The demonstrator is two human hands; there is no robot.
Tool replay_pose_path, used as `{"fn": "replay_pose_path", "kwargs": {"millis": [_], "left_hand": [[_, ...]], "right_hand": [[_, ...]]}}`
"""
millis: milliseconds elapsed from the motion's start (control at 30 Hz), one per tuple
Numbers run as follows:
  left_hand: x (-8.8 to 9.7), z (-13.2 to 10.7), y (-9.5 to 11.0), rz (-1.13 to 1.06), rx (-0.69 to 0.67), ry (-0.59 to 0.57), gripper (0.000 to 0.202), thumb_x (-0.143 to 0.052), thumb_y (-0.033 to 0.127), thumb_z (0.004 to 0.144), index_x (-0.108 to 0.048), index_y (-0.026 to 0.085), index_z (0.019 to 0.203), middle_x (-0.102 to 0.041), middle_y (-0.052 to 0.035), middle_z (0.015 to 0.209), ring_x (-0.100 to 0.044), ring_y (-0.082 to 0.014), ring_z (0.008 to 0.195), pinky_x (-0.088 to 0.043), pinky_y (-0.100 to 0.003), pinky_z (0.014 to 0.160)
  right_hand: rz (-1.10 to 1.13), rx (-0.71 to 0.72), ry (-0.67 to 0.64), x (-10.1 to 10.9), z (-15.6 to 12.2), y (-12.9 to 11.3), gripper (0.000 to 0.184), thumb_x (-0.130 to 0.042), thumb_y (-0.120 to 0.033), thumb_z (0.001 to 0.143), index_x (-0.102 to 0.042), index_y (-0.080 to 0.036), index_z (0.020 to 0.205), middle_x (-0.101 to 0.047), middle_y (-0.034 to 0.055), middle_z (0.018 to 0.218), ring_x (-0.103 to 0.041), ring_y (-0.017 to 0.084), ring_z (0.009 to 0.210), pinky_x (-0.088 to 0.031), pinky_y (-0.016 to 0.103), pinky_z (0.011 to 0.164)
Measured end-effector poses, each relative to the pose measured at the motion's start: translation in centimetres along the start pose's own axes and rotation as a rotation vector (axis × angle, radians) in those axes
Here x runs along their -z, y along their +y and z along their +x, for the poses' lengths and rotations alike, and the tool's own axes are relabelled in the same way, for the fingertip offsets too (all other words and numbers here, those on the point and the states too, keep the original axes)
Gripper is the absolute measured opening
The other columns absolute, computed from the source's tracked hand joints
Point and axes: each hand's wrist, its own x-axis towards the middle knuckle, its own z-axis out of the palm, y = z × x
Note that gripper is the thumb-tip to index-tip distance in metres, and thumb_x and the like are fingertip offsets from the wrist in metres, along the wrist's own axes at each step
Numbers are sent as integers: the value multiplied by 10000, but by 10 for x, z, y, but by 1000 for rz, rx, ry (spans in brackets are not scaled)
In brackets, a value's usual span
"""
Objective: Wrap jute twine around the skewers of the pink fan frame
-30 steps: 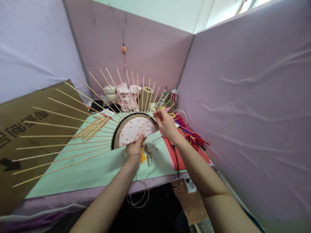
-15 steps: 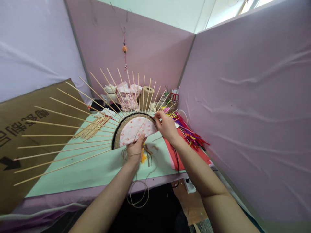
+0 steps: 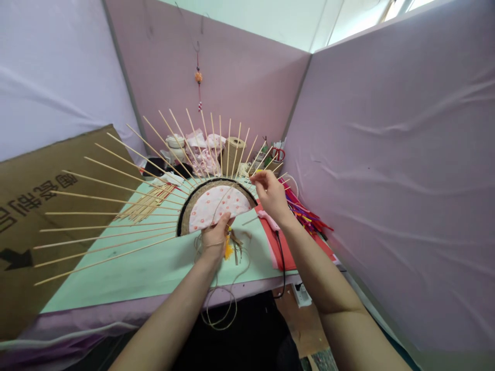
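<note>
A half-round fan-like piece (image 3: 220, 201) has a pink-dotted cloth face, a coiled twine border and a black outer edge. Thin wooden sticks (image 3: 96, 213) radiate from its curve. My left hand (image 3: 214, 238) grips its straight lower edge, thumb on the cloth and fingers hidden beneath. Just off the right end of the curve, among the sticks there, is my right hand (image 3: 274, 198). Its thumb and fingertips are pinched together; what they hold, if anything, is too small to make out. A strand of twine crosses the cloth, and loose twine (image 3: 236, 304) loops below the table edge.
A pink glue gun (image 3: 269, 220) with a black cord lies on red sheets (image 3: 288, 252) at the right. Colourful fuzzy stems (image 3: 313, 219) sit beyond. Spare sticks (image 3: 149, 203) lie left. A twine spool (image 3: 234, 149) and pink cloth (image 3: 201, 154) stand behind. Cardboard (image 3: 58, 226) leans left.
My right hand has moved slightly right and up from the border, uncovering the glue gun. The piece has turned or shifted a little, its left sticks moving right. My left hand keeps its grip.
</note>
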Motion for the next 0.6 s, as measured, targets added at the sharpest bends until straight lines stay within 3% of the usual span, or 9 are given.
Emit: {"fn": "replay_pose_path", "kwargs": {"millis": [300, 500, 600], "left_hand": [[-6, -6, 7, 20, -29, -3, 552, -900, 268, 392, -668, 239, 892, -728, -21, 981, -686, -195, 858, -567, -403, 824], [-6, -7, 8, 12, 9, -31, 525, -904, 267, 394, -681, 207, 865, -734, -20, 886, -693, -199, 847, -556, -394, 842], [-5, -5, 9, -5, 42, -34, 477, -908, 254, 376, -668, 182, 781, -724, -11, 793, -691, -174, 762, -557, -388, 841]], "right_hand": [[-128, 17, -129, -11, -8, 0, 193, -435, -138, 890, -521, -230, 1035, -728, 65, 989, -698, 206, 971, -520, 343, 831], [-419, 145, -166, -15, -13, -9, 195, -404, -148, 916, -563, -191, 1022, -701, 121, 999, -660, 249, 949, -496, 379, 846], [-454, 196, -202, -15, -15, -9, 226, -403, -137, 910, -577, -189, 1046, -689, 128, 1027, -640, 251, 987, -485, 391, 890]]}}
